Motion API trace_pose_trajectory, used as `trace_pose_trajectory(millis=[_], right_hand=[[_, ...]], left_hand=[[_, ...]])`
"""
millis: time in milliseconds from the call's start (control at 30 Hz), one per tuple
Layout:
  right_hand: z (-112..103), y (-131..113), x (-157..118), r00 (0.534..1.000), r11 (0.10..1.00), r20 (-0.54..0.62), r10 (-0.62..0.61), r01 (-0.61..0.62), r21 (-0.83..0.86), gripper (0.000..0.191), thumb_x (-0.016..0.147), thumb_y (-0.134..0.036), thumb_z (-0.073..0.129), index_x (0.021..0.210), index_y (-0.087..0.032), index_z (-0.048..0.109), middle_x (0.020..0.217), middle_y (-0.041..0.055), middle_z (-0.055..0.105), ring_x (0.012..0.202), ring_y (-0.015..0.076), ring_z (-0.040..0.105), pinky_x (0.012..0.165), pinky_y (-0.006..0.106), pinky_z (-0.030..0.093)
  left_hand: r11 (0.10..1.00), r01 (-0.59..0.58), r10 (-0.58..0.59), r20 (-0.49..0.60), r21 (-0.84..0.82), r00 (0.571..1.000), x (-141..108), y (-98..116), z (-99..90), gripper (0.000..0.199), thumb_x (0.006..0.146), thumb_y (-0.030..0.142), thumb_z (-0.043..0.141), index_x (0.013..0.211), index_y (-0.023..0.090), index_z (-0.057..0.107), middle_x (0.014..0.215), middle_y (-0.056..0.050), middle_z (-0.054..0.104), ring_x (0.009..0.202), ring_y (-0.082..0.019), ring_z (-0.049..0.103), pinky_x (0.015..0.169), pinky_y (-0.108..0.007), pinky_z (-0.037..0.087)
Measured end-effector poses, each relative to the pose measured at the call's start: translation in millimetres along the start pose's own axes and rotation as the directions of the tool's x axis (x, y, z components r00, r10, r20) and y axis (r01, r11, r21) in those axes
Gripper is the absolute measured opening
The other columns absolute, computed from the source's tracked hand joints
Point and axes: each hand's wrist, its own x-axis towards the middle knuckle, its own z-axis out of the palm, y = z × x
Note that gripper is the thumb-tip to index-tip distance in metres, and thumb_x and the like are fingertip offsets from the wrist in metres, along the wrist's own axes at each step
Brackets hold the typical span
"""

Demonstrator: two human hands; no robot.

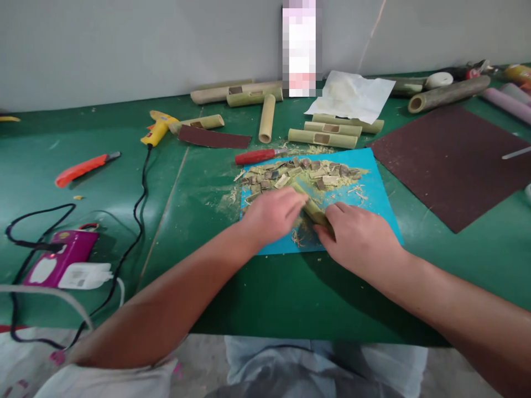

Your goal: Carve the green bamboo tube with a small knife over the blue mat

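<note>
A short green bamboo tube (314,213) lies slantwise above the blue sheet (384,204). My right hand (360,235) is wrapped round its near end. At the tube's far part my left hand (274,216) is closed, fingertips pressed together against the bamboo; whatever they pinch is hidden. Bamboo chips and shavings (298,168) are heaped on the far half of the sheet. Just beyond them rests a red-handled knife (258,156).
Notched bamboo tubes (322,138) lie behind the sheet, near white paper (352,94). Brown sandpaper (452,160) is at right, with a smaller strip (215,137) at back. At left are an orange cutter (85,170), a yellow corded tool (160,128) and a purple power strip (62,257).
</note>
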Motion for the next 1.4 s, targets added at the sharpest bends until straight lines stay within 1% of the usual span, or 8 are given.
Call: trace_pose_trajectory(millis=[400,533,700,833,967,1133,1267,1400], right_hand=[[-2.2,-1.7,0.6,1.000,1.000,0.001,0.006,-0.006,-0.004,0.022,0.095,-0.030,0.048,0.090,-0.015,0.065,0.088,0.0111,0.068,0.075,0.0205,0.061,0.055,0.031,0.024],[-1.7,-0.8,-0.1,1.000,1.000,0.015,0.005,-0.005,-0.008,0.022,0.095,-0.029,0.049,0.090,-0.015,0.065,0.087,0.0107,0.068,0.074,0.0204,0.060,0.055,0.031,0.023],[-0.8,-0.3,1.0,1.000,1.000,-0.008,0.004,-0.004,-0.006,0.022,0.095,-0.030,0.049,0.089,-0.015,0.065,0.086,0.0107,0.068,0.075,0.0207,0.061,0.055,0.031,0.023],[-0.8,-1.0,1.2,1.000,1.000,0.010,-0.002,0.002,-0.003,0.021,0.095,-0.029,0.049,0.090,-0.015,0.064,0.087,0.0107,0.068,0.074,0.0211,0.062,0.055,0.031,0.024],[-1.3,-0.5,1.1,1.000,1.000,-0.004,0.006,-0.006,0.002,0.022,0.095,-0.030,0.048,0.090,-0.016,0.064,0.088,0.0110,0.068,0.077,0.0218,0.063,0.056,0.031,0.025],[-1.5,-0.2,1.1,1.000,1.000,0.015,0.007,-0.006,-0.005,0.022,0.096,-0.030,0.047,0.090,-0.016,0.064,0.087,0.0106,0.069,0.074,0.0207,0.062,0.055,0.031,0.024],[-1.3,-0.6,0.6,1.000,1.000,-0.010,0.014,-0.014,-0.007,0.023,0.096,-0.031,0.047,0.089,-0.017,0.064,0.085,0.0101,0.068,0.073,0.0200,0.061,0.054,0.031,0.023],[-1.1,-0.8,0.2,1.000,1.000,0.012,0.011,-0.011,-0.008,0.020,0.094,-0.029,0.050,0.090,-0.016,0.064,0.086,0.0106,0.068,0.073,0.0200,0.061,0.055,0.031,0.024]], left_hand=[[0.998,0.059,-0.060,-0.089,-0.014,0.994,0.6,0.4,0.6,0.023,0.100,0.022,0.050,0.099,0.015,0.072,0.090,-0.006,0.073,0.085,-0.017,0.070,0.077,-0.027,0.056],[0.998,-0.022,0.024,0.024,-0.053,0.999,0.3,1.3,-0.6,0.026,0.102,0.026,0.048,0.107,0.018,0.072,0.089,-0.004,0.073,0.081,-0.015,0.070,0.073,-0.025,0.056],[0.997,0.074,-0.073,-0.101,-0.002,0.992,0.5,0.5,-0.2,0.023,0.100,0.022,0.051,0.097,0.016,0.073,0.088,-0.006,0.073,0.083,-0.016,0.069,0.077,-0.026,0.056],[0.999,-0.030,0.030,-0.006,-0.027,1.000,-2.5,2.8,1.2,0.026,0.102,0.025,0.048,0.106,0.016,0.072,0.088,-0.005,0.073,0.078,-0.015,0.069,0.070,-0.024,0.054],[0.998,0.066,-0.064,-0.101,0.014,0.993,-1.9,3.1,0.8,0.024,0.100,0.022,0.049,0.101,0.016,0.072,0.091,-0.006,0.074,0.085,-0.017,0.070,0.075,-0.026,0.055],[0.999,-0.047,0.048,0.069,-0.006,0.996,-2.2,8.1,1.1,0.032,0.104,0.029,0.043,0.096,0.018,0.072,0.081,-0.003,0.070,0.073,-0.013,0.066,0.067,-0.023,0.053],[0.997,0.062,-0.058,-0.095,0.040,0.994,-0.9,0.1,0.9,0.027,0.102,0.025,0.047,0.098,0.017,0.072,0.088,-0.006,0.072,0.083,-0.016,0.068,0.075,-0.027,0.055],[0.999,-0.041,0.041,0.012,0.012,0.999,-3.5,0.2,1.8,0.028,0.103,0.026,0.045,0.108,0.017,0.071,0.088,-0.005,0.073,0.080,-0.016,0.069,0.071,-0.026,0.055]])
